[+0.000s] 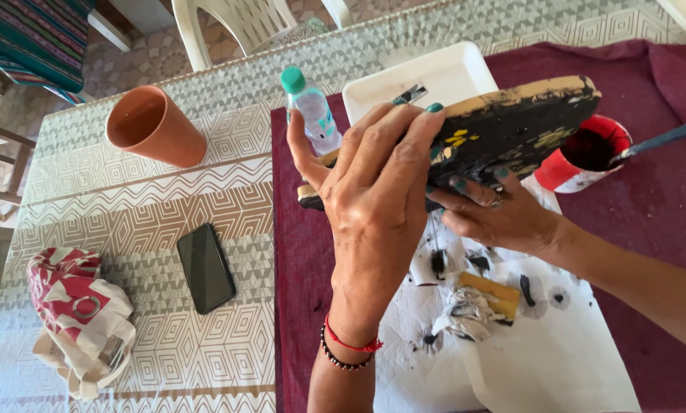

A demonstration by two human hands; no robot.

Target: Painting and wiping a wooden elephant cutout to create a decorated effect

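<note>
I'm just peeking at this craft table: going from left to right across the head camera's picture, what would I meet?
Red-and-white patterned bag → terracotta pot → black phone → small clear bottle with a green cap → left hand → black-painted wooden board → red cup of black paint.

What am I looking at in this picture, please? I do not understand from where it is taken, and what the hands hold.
The one picture comes from a camera on a person's head, looking down at their own bare hands. The left hand and right hand together hold a wooden board painted black above the table. On the patterned tablecloth lie a terracotta pot, a black phone and a red-and-white bag. Nearby are a small plastic bottle, a white tray, a red cup of black paint and stained white paper.
</note>
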